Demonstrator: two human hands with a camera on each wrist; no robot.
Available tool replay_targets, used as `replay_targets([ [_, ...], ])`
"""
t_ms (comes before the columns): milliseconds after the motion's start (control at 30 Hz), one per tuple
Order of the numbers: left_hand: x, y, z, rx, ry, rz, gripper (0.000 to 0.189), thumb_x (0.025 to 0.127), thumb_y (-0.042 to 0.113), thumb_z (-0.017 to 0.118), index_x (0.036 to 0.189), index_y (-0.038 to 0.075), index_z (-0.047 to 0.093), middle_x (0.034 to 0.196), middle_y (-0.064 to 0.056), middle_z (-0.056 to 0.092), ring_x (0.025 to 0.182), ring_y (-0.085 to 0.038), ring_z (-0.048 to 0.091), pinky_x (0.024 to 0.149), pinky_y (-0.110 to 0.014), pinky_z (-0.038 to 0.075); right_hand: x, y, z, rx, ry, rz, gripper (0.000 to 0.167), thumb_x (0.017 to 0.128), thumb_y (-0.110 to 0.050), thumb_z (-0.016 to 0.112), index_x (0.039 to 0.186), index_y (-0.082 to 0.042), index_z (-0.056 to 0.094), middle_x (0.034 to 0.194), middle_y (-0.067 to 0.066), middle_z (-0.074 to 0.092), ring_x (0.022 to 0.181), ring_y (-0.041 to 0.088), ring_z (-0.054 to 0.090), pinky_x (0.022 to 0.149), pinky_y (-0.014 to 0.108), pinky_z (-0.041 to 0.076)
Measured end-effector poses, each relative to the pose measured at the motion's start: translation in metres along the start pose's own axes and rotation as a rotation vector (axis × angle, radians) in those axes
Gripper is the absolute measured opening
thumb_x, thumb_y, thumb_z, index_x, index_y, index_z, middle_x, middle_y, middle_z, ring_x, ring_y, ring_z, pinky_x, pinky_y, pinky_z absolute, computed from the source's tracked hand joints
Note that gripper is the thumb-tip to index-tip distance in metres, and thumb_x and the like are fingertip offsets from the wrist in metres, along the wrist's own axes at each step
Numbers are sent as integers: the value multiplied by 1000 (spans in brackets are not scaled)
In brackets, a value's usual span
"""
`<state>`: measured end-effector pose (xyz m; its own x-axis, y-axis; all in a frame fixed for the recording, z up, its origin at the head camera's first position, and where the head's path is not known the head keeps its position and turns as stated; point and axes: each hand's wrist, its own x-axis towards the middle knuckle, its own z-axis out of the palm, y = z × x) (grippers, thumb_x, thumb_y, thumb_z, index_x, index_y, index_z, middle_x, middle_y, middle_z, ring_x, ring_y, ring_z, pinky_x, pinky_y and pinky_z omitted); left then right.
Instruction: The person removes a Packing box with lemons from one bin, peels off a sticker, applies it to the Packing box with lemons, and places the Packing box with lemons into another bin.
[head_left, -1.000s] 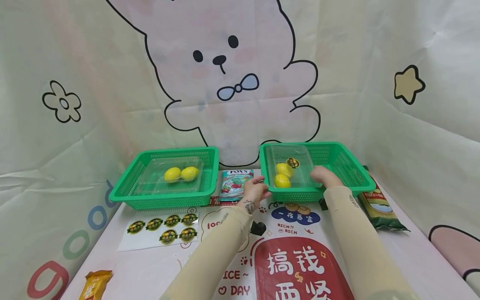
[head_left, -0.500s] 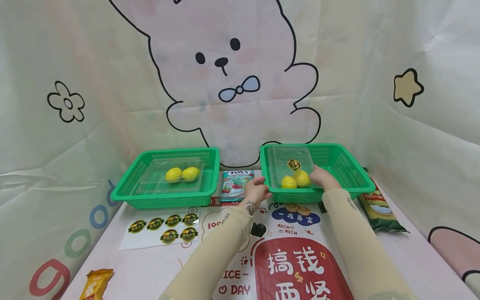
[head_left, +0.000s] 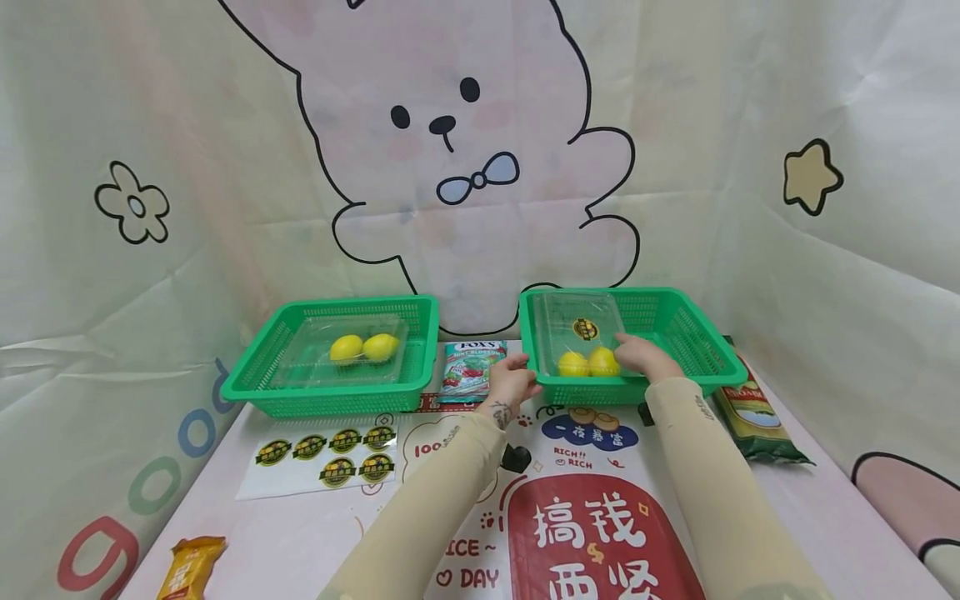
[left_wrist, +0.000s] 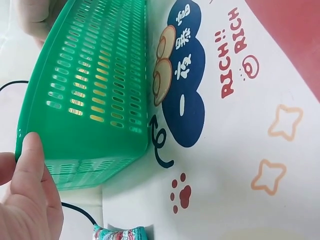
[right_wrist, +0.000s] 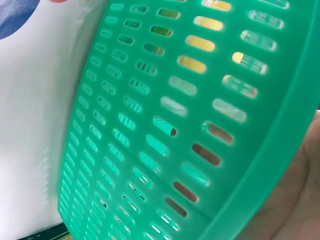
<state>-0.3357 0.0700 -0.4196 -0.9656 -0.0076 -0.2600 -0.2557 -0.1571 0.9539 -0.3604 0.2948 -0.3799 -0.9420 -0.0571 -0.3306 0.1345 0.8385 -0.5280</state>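
My left hand (head_left: pixel 512 385) pinches the front left corner of the right green basket (head_left: pixel 705 385), thumb and fingers over the rim (left_wrist: pixel 31 117) in the left wrist view. Inside that basket, a clear plastic box (head_left: pixel 551 321) leans toward the left side. It bears a round black and gold sticker (head_left: pixel 586 329) and contains two lemons (head_left: pixel 573 364) near its front. My right hand (head_left: pixel 648 358) reaches over the front rim and holds the box's right edge, fingertips partly hidden. The right wrist view shows the basket's slotted wall (right_wrist: pixel 150 120) with yellow behind it.
A left green basket (head_left: pixel 258 404) holds another clear box (head_left: pixel 300 354) with two lemons. Between the baskets lies a Fox's candy bag (head_left: pixel 471 371). A sticker sheet (head_left: pixel 258 483), an orange packet (head_left: pixel 191 568) and a green-gold bag (head_left: pixel 756 417) lie around.
The lemons in the right box have rolled right and forward, now side by side at the front. The box has shifted slightly left with my right hand. My left hand stays on the rim.
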Motion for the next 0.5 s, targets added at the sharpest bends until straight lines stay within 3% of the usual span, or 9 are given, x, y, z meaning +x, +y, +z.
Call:
replay_targets([
  [167,-2,-1,-2,-1,-4,7,41,85,-6,54,124,6,57,124,-17,54,76,-16,61,67,-26,57,0,0,1,10,10,-12,61,87,-2,22,146,3,9,150,28,6,137,46,5,106,52,26],
  [267,-3,-1,-4,-16,-18,15,41,85,-5,55,125,6,56,122,-17,55,80,-18,62,69,-29,57,-2,-1,1,18,53,-15,58,91,-6,23,146,3,8,150,29,7,135,45,15,97,51,32],
  [333,-4,-2,-7,-25,-28,25,42,84,-3,56,126,5,55,119,-18,56,82,-20,64,70,-31,57,-5,-2,0,22,113,-5,59,94,-14,27,147,2,8,150,29,10,129,46,26,96,54,34],
  [500,-10,-4,-13,-47,-39,60,46,83,3,58,128,2,51,114,-19,57,95,-30,63,73,-35,57,-19,-15,-1,156,349,-13,66,95,-34,37,149,-6,10,150,25,17,129,47,28,99,64,30],
])
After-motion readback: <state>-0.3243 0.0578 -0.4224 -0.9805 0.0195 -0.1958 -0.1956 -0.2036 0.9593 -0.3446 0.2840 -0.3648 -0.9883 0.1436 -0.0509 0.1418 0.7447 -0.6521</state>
